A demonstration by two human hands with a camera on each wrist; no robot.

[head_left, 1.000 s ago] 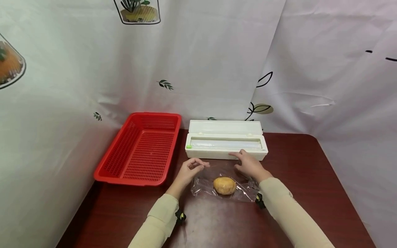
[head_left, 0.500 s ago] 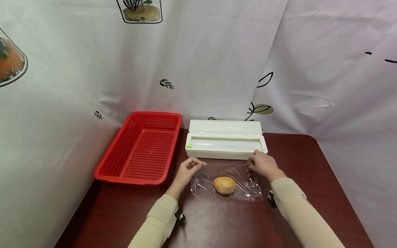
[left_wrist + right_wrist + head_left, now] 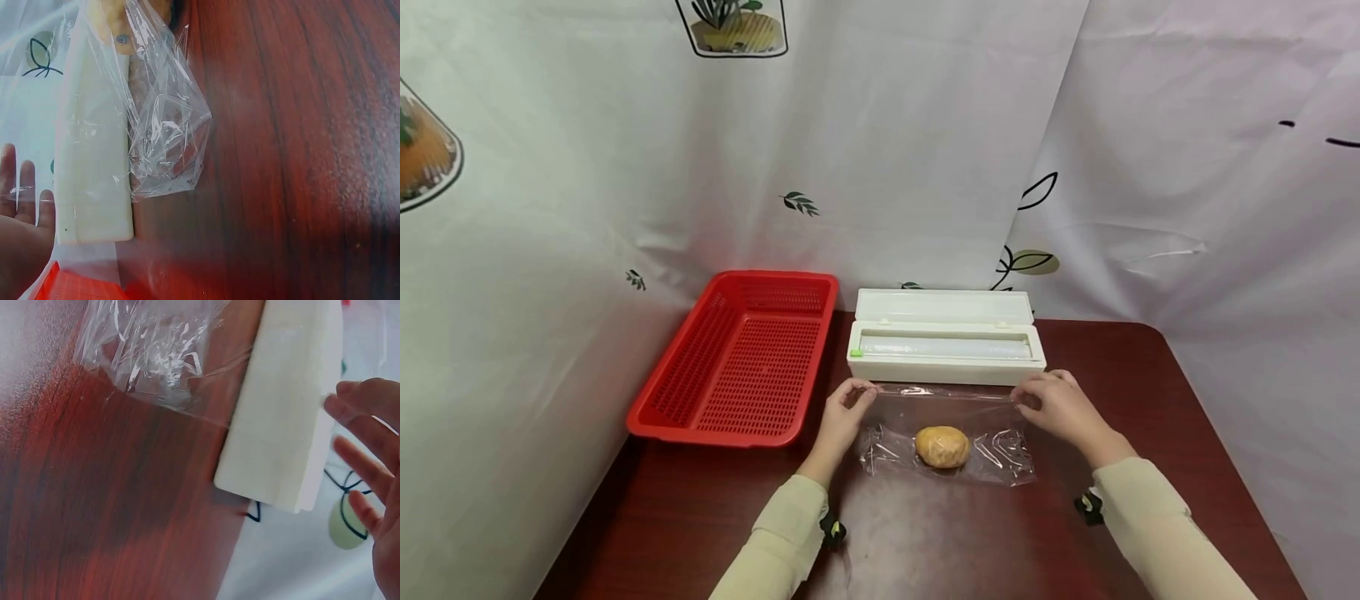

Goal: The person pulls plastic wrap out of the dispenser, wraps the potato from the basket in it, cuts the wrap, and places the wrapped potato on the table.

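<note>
While hands (image 3: 841,415) (image 3: 1060,406) pinch film (image 3: 988,450) along one edge, table (image 3: 1183,467) spreads rightward.

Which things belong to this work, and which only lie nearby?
In the job:
clear plastic film, held by left hand and right hand
yellow-brown oval potato
likely open white oblong box with film roll

Just nearby, apparently:
red rectangular plastic basket

- a red plastic basket (image 3: 763,371) with a perforated floor, on the left side of the desk (image 3: 940,542)
- the desk itself, dark reddish-brown, wood-grained, its far right corner rounded
- a white backdrop (image 3: 917,167), wrinkled on the right
- its prints: a jar (image 3: 737,32), an orange-filled jar (image 3: 422,150), leafy sprigs (image 3: 800,202), a black-outlined leaf (image 3: 1036,262)
</note>
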